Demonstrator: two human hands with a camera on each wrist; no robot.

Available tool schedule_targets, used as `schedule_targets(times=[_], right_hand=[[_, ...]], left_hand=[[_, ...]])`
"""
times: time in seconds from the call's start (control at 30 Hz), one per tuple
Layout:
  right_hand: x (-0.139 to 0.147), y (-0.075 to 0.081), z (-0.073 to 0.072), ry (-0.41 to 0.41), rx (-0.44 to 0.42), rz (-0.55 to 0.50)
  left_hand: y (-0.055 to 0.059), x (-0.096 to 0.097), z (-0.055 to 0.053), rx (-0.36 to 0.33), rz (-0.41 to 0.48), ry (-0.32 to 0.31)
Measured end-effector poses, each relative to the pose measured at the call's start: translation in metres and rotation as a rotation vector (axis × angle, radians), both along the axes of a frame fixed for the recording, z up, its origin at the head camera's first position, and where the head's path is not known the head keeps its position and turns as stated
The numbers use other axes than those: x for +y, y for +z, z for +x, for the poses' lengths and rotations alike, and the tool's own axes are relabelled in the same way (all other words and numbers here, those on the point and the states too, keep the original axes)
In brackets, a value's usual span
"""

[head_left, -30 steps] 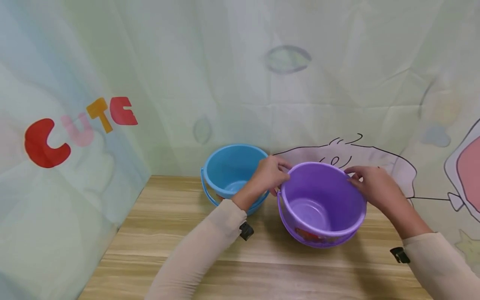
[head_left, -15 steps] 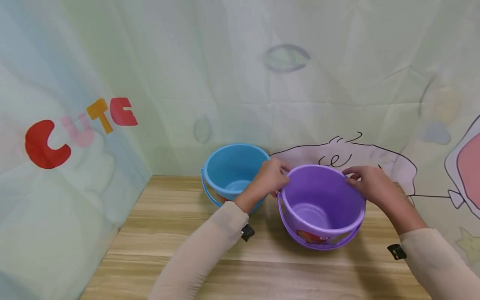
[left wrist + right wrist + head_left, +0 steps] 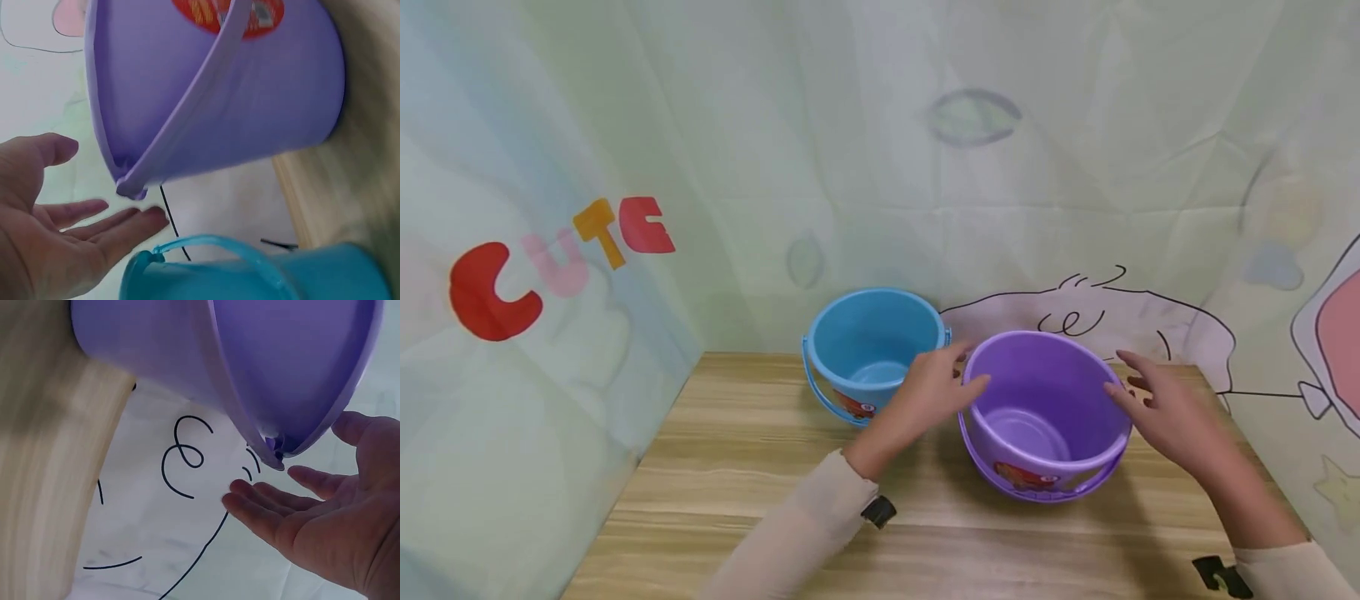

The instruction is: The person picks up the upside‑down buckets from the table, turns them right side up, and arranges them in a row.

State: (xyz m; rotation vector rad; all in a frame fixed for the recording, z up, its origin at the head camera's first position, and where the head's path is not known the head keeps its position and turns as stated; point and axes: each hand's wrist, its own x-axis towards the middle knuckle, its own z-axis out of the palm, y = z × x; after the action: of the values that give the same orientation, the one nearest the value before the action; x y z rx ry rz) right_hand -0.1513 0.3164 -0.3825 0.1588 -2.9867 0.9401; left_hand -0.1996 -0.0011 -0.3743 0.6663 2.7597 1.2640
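Note:
A purple bucket point(image 3: 1022, 400) stands upright on the wooden table, its handle folded down at the front above a red label. To its left and a little farther back is a blue bucket point(image 3: 857, 333), also upright with its handle lowered. My left hand point(image 3: 934, 385) is at the purple rim's left side, thumb and fingers spread apart; the left wrist view shows a gap between this hand point(image 3: 69, 225) and the rim. My right hand point(image 3: 1165, 408) is beside the rim's right side with fingers extended, and in the right wrist view its thumb point(image 3: 353, 428) lies right at the rim.
Behind the table hangs a pale printed curtain point(image 3: 865, 150) with cartoon drawings and coloured letters. The wooden table top point(image 3: 715, 467) extends left and in front of the buckets, with its back edge close behind them.
Both hands held the purple bucket's rim earlier; now their fingers have come off it and spread. The bucket has settled slightly lower, and both forearms have drawn back toward the body.

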Motion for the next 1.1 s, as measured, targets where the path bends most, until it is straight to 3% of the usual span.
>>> schedule_targets(times=[0.17,0.4,0.7,1.1], right_hand=[[0.002,-0.008,0.018,0.027,-0.009,-0.063],[0.001,-0.01,0.031,0.042,-0.027,-0.058],[-0.002,-0.011,0.033,0.023,-0.002,-0.036],[-0.002,-0.01,0.026,0.005,-0.032,-0.019]], left_hand=[[-0.008,-0.003,0.019,0.015,0.074,-0.041],[-0.012,-0.001,0.034,0.025,0.004,0.019],[-0.015,0.004,0.035,0.021,-0.006,0.071],[-0.02,0.007,0.03,-0.043,0.124,0.1]])
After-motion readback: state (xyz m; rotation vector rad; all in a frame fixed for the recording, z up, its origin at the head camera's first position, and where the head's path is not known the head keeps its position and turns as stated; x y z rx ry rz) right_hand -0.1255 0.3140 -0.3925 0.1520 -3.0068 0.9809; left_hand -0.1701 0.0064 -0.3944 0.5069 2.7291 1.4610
